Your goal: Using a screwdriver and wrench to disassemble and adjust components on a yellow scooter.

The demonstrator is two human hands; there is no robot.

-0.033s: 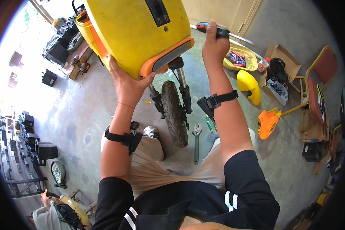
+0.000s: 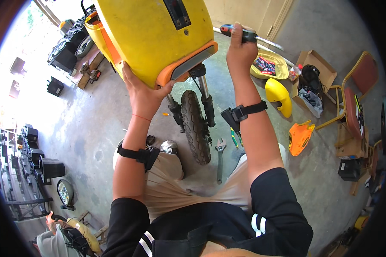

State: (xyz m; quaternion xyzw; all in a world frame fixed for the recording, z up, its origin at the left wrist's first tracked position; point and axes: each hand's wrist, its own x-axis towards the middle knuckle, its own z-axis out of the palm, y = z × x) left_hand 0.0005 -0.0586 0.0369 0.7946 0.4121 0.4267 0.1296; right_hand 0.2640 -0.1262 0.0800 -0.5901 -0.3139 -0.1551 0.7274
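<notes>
A large yellow scooter body cover (image 2: pixel 154 43) with an orange lower rim (image 2: pixel 165 76) fills the upper middle. Round its lower left corner is cupped my left hand (image 2: pixel 143 92), thumb along the orange rim and forefinger up the side; its other fingers are hidden. My right hand (image 2: pixel 241 53) is raised to the right of the cover, closed round a screwdriver (image 2: pixel 247 36) with a dark handle with red and blue parts. Its metal shaft points right, away from the cover. Beneath the cover show the fork (image 2: pixel 206 100) and black front tyre (image 2: pixel 194 128).
An adjustable wrench (image 2: pixel 219 162) and green-handled pliers (image 2: pixel 234 138) lie between my knees. To the right are a yellow basin (image 2: pixel 282 70), a yellow fender (image 2: pixel 277 96), an orange part (image 2: pixel 300 137), a cardboard box (image 2: pixel 324 68) and a chair (image 2: pixel 361 77). A drill (image 2: pixel 89 72) sits at left.
</notes>
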